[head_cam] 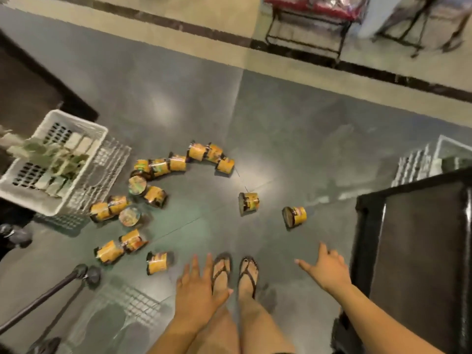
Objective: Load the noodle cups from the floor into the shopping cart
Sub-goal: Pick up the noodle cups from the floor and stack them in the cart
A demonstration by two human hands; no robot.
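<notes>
Left hand (pixel 196 284) low over floor (pixel 281 123), fingers straight and spread, holding nothing. Right hand (pixel 328 270) also empty, fingers loosely splayed, forefinger out toward left. Cups (pixel 155 196) all on floor, most on sides, in loose arc ahead and left of left fingertips. Nearest cup (pixel 157 263) just left of those fingertips, untouched. Lone cup (pixel 249 203) ahead, between both hands' fingertips; second lone cup (pixel 293 216) ahead of right fingertips. Basket (pixel 84 121) far left, beyond cups.

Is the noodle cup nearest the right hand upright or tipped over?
Tipped over. The noodle cup lies on its side on the floor, its round end facing sideways.
</notes>
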